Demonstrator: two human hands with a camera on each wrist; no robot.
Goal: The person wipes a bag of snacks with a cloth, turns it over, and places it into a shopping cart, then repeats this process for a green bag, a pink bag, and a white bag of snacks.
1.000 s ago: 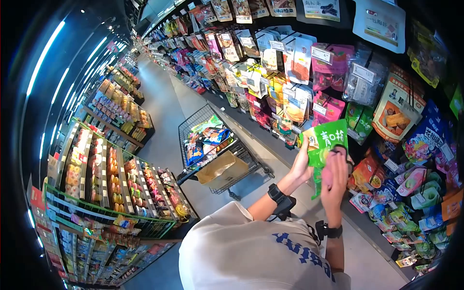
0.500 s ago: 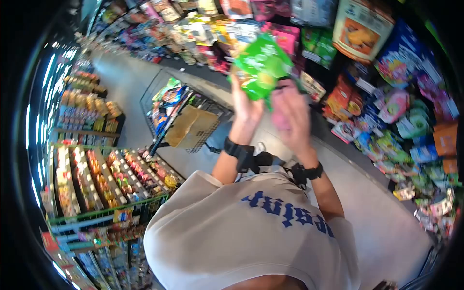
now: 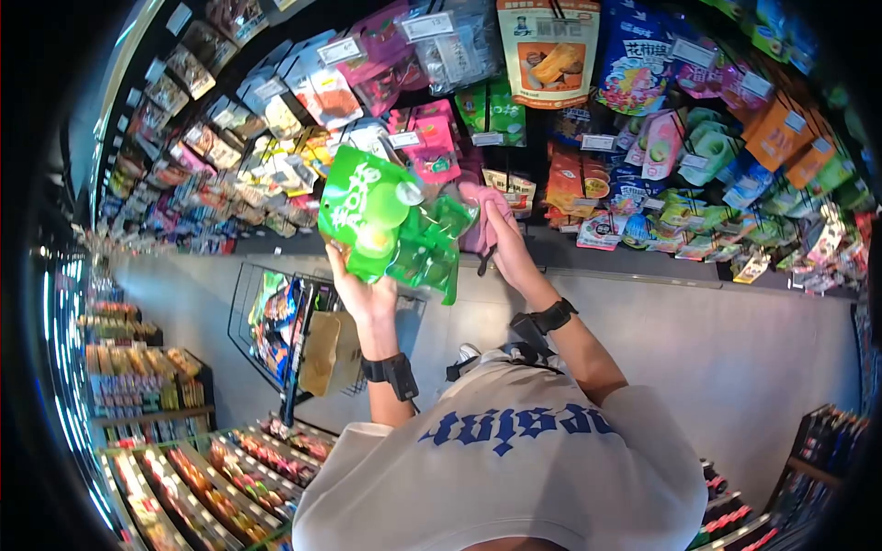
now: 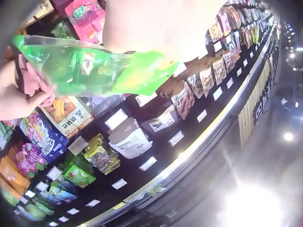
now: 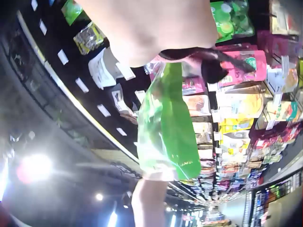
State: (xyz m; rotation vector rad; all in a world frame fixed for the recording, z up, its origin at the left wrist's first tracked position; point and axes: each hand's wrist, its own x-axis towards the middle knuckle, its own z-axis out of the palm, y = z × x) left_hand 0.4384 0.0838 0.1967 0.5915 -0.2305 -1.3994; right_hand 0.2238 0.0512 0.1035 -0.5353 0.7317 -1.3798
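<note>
A green snack bag (image 3: pixel 372 216) with a clear section showing green packets is in front of the person's chest in the head view. My left hand (image 3: pixel 369 298) grips its lower left edge, thumb and fingers partly hidden by the bag. At the bag's right side, my right hand (image 3: pixel 511 246) holds a soft pink cloth-like item (image 3: pixel 476 220) with a black strap, right against the bag's clear edge. In the left wrist view, the right fingers (image 4: pixel 35 99) curl on the pink item beside the bag (image 4: pixel 90 71). The right wrist view shows the bag (image 5: pixel 170 127) hanging below the right hand.
Hanging snack pouches (image 3: pixel 551 55) fill the shelf wall ahead, with price tags on the hooks. A black wire cart (image 3: pixel 241 298) stands left, carrying snack bags (image 3: pixel 276 321) and a brown paper-like bag (image 3: pixel 322 354). Behind left is a tiered snack display (image 3: pixel 197 477).
The view has swung right to face the shelf, with the cart now farther left. The bag is tilted sideways, and the right hand with the pink item has shifted from its front to its right edge.
</note>
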